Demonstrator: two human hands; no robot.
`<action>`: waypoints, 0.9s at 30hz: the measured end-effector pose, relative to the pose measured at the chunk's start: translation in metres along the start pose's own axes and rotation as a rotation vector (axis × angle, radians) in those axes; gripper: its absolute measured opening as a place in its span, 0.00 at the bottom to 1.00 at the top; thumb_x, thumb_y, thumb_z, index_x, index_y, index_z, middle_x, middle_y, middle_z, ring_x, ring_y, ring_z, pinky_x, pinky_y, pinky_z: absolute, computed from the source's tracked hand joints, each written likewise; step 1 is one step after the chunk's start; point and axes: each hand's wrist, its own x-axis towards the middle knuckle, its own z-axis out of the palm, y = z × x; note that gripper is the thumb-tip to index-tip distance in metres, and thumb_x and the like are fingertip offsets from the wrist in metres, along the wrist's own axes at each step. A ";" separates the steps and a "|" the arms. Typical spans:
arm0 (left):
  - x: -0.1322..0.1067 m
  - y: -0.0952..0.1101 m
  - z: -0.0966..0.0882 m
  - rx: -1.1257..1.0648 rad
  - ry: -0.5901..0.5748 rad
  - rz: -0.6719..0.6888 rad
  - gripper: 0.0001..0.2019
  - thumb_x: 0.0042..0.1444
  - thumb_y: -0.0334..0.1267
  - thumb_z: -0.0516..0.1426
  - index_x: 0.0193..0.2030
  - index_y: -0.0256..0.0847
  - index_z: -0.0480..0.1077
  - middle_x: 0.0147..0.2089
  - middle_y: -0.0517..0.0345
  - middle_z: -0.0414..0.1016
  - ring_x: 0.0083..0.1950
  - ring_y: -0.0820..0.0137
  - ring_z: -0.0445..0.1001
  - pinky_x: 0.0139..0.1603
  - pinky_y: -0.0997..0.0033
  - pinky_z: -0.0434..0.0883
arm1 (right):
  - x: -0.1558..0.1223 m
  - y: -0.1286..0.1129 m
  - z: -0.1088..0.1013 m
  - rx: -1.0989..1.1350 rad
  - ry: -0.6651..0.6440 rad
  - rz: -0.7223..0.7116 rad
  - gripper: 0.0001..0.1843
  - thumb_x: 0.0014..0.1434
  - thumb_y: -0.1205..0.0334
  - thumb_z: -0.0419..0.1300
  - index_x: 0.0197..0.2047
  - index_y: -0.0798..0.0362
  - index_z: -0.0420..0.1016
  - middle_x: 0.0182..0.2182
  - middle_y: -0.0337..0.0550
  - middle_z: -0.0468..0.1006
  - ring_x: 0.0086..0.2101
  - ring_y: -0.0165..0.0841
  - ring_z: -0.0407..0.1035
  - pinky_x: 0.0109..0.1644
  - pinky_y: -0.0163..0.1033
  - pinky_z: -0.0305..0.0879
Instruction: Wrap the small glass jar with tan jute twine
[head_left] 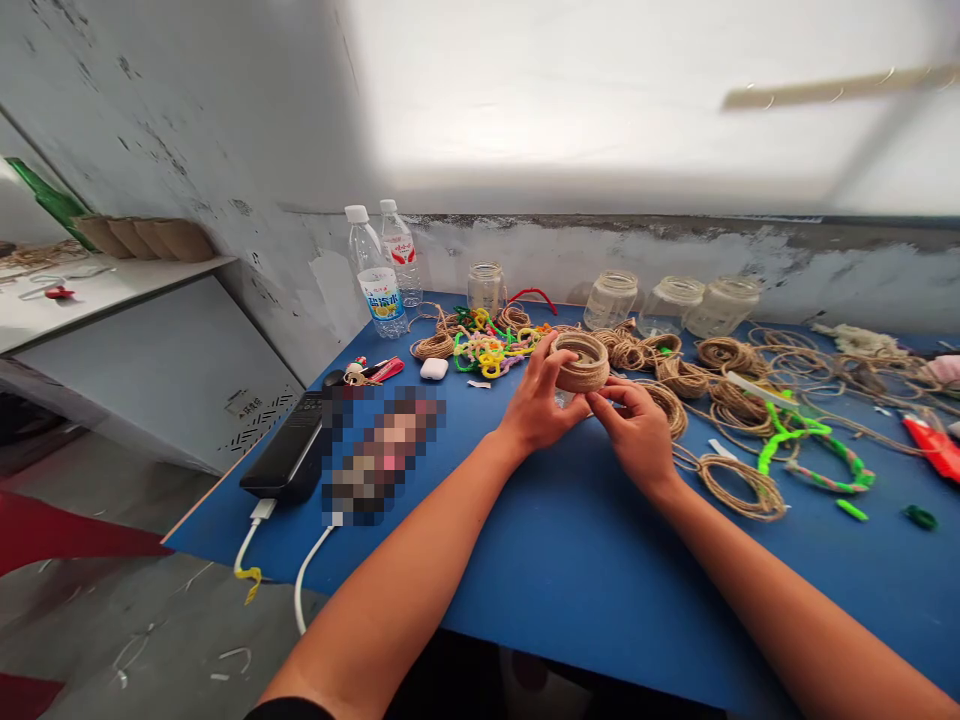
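On the blue table (570,570), a black power bank (285,450) lies at ten o'clock and water bottles (379,275) stand at eleven. At twelve o'clock, the left hand (536,400) grips a twine-wrapped cup (581,362), fingers around its side, while the right hand (634,435) pinches its lower edge in a narrow hold. Glass jars (671,305) and twine coils (739,490) sit at one o'clock.

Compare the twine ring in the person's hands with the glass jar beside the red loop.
The jute-twine ring is opaque brown, while the glass jar is clear. The ring is held up by the left hand and right hand; the jar stands untouched on the blue table. The ring looks squat, the jar taller. Both are round.
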 end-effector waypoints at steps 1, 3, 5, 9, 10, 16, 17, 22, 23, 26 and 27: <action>0.000 0.000 0.000 -0.007 -0.001 -0.004 0.25 0.52 0.39 0.60 0.55 0.42 0.56 0.70 0.42 0.47 0.74 0.61 0.49 0.73 0.52 0.56 | 0.000 0.000 0.000 -0.005 0.002 -0.004 0.21 0.52 0.42 0.63 0.34 0.54 0.78 0.46 0.51 0.76 0.47 0.42 0.71 0.44 0.45 0.70; 0.000 0.000 -0.001 -0.020 -0.005 -0.020 0.25 0.52 0.38 0.61 0.54 0.43 0.56 0.71 0.43 0.47 0.75 0.61 0.48 0.73 0.52 0.55 | 0.000 -0.001 0.000 -0.017 0.009 -0.016 0.21 0.53 0.42 0.63 0.34 0.54 0.78 0.45 0.51 0.76 0.45 0.41 0.71 0.42 0.44 0.70; 0.001 0.000 -0.002 -0.031 -0.018 -0.039 0.24 0.51 0.37 0.61 0.53 0.44 0.56 0.71 0.44 0.47 0.75 0.61 0.48 0.73 0.52 0.55 | -0.001 -0.001 0.000 -0.027 0.014 -0.029 0.21 0.53 0.42 0.63 0.33 0.53 0.78 0.44 0.51 0.76 0.44 0.40 0.71 0.41 0.44 0.70; 0.001 0.000 -0.003 -0.047 -0.034 -0.051 0.25 0.51 0.36 0.61 0.53 0.44 0.56 0.71 0.45 0.46 0.75 0.62 0.47 0.73 0.54 0.55 | -0.001 0.000 0.000 -0.026 0.010 -0.035 0.20 0.53 0.43 0.63 0.33 0.53 0.78 0.44 0.50 0.76 0.42 0.39 0.71 0.40 0.43 0.70; 0.001 0.000 -0.003 -0.050 -0.032 -0.047 0.25 0.51 0.37 0.61 0.53 0.44 0.56 0.71 0.45 0.46 0.75 0.62 0.46 0.73 0.54 0.55 | -0.001 0.001 0.000 -0.024 0.007 -0.036 0.20 0.53 0.43 0.63 0.33 0.53 0.78 0.44 0.50 0.76 0.42 0.39 0.71 0.40 0.43 0.70; 0.002 0.000 -0.005 -0.058 -0.030 -0.059 0.24 0.50 0.38 0.61 0.51 0.43 0.56 0.70 0.44 0.48 0.75 0.61 0.48 0.73 0.53 0.56 | 0.002 0.003 -0.001 -0.036 -0.020 -0.079 0.20 0.54 0.43 0.62 0.32 0.53 0.77 0.43 0.50 0.75 0.44 0.39 0.70 0.45 0.45 0.70; 0.002 0.000 -0.005 -0.057 -0.026 -0.057 0.24 0.49 0.38 0.61 0.50 0.43 0.56 0.70 0.44 0.49 0.74 0.61 0.49 0.73 0.53 0.56 | 0.002 0.003 -0.001 -0.047 -0.020 -0.087 0.20 0.54 0.42 0.62 0.31 0.53 0.77 0.44 0.50 0.75 0.45 0.39 0.70 0.48 0.46 0.70; 0.003 0.000 -0.004 -0.060 -0.023 -0.050 0.24 0.49 0.38 0.62 0.50 0.43 0.56 0.70 0.44 0.49 0.74 0.60 0.51 0.72 0.53 0.57 | 0.002 0.003 -0.001 -0.008 -0.053 -0.059 0.20 0.55 0.43 0.62 0.32 0.54 0.76 0.52 0.53 0.73 0.53 0.43 0.68 0.58 0.51 0.63; 0.003 0.000 -0.004 -0.058 -0.024 -0.053 0.24 0.49 0.38 0.62 0.50 0.43 0.56 0.70 0.44 0.49 0.74 0.61 0.50 0.72 0.53 0.57 | 0.002 0.003 0.000 0.020 -0.064 -0.043 0.20 0.55 0.43 0.62 0.33 0.54 0.76 0.52 0.54 0.74 0.53 0.43 0.68 0.58 0.51 0.64; 0.002 -0.001 -0.002 -0.052 -0.021 -0.058 0.24 0.49 0.37 0.61 0.51 0.44 0.57 0.71 0.45 0.48 0.74 0.62 0.49 0.72 0.53 0.56 | 0.001 0.002 0.001 0.084 -0.062 -0.014 0.21 0.54 0.43 0.63 0.35 0.54 0.77 0.53 0.55 0.74 0.52 0.44 0.70 0.54 0.50 0.67; 0.002 0.000 -0.002 -0.045 -0.018 -0.058 0.24 0.49 0.37 0.61 0.51 0.44 0.57 0.71 0.45 0.48 0.74 0.62 0.49 0.73 0.53 0.55 | 0.000 0.002 0.001 0.095 -0.055 -0.011 0.21 0.53 0.43 0.63 0.36 0.54 0.77 0.53 0.55 0.74 0.52 0.44 0.70 0.53 0.49 0.68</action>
